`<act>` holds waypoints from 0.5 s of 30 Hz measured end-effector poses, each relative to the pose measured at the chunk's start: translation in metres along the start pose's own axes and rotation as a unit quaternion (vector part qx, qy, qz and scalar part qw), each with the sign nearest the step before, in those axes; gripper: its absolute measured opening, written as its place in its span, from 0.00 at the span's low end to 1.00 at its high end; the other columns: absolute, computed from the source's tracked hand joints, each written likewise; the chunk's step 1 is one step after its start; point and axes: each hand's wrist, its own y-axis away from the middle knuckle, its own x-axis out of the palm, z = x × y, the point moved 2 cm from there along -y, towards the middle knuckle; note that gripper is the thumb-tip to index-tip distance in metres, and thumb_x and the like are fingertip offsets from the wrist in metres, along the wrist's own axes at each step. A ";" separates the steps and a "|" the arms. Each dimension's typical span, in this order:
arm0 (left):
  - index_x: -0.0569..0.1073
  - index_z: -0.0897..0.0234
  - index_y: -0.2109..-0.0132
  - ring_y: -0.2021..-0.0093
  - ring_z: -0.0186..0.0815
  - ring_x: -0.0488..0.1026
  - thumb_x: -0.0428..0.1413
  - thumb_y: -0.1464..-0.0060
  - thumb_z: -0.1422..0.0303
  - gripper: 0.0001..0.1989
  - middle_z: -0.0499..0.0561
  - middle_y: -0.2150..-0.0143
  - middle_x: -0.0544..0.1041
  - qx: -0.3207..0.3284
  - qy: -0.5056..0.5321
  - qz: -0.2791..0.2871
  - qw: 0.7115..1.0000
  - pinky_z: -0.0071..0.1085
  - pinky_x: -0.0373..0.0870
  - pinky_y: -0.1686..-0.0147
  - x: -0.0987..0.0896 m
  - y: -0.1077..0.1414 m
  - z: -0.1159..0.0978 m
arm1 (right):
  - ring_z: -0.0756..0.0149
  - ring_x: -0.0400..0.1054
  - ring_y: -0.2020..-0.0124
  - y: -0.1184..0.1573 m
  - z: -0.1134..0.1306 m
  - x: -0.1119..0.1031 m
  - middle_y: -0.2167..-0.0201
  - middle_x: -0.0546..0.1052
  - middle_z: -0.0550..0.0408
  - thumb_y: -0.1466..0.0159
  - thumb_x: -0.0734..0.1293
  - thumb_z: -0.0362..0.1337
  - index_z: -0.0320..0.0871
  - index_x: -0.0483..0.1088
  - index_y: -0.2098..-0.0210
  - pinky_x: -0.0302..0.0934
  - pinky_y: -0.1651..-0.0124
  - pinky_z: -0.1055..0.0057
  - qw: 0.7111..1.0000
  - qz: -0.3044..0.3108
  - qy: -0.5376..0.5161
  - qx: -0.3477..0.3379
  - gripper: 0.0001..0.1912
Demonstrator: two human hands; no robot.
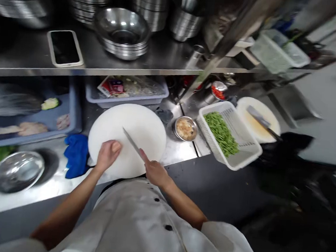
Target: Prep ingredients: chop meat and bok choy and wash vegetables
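In front of me lies a round white cutting board (145, 122). My right hand (156, 172) is closed round the handle of a knife (132, 140), its blade slanting over the board up to the left. Over the board's left part, my left hand (106, 157) is curled with its fingers closed on a small pale-orange piece (116, 146), whose kind I cannot make out. The two hands are apart, and the blade does not touch the piece. A blue cloth (76, 155) lies just left of the board.
Right of the board stand a bowl of chopped pale food (185, 129) and a white basket (249, 146) with cut green vegetables. Beyond it, a cleaver (258, 117) rests on another board (267, 134). A shelf edge (116, 72) crosses above; a steel bowl (19, 171) sits left.
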 end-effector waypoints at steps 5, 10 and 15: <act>0.75 0.60 0.51 0.43 0.51 0.73 0.58 0.40 0.63 0.12 0.63 0.47 0.77 0.047 -0.013 -0.011 0.999 0.49 0.72 0.41 0.007 0.006 -0.010 | 0.51 0.80 0.53 -0.006 0.004 0.002 0.54 0.81 0.38 0.23 0.52 0.30 0.37 0.49 0.24 0.70 0.49 0.60 0.999 0.003 0.042 0.024 0.29; 0.78 0.61 0.53 0.47 0.49 0.73 0.54 0.36 0.65 0.10 0.64 0.50 0.75 0.040 -0.046 -0.034 0.998 0.48 0.73 0.45 0.005 0.010 -0.010 | 0.48 0.81 0.53 -0.001 0.016 -0.005 0.57 0.81 0.37 0.26 0.53 0.25 0.36 0.60 0.35 0.73 0.53 0.59 0.994 0.071 0.068 0.039 0.22; 0.77 0.61 0.59 0.51 0.49 0.71 0.55 0.39 0.65 0.07 0.63 0.54 0.74 0.047 -0.065 -0.042 0.996 0.48 0.72 0.48 0.011 0.009 -0.001 | 0.51 0.82 0.56 0.023 0.032 -0.003 0.57 0.81 0.38 0.28 0.54 0.24 0.39 0.60 0.35 0.74 0.59 0.66 0.991 0.076 0.104 0.026 0.23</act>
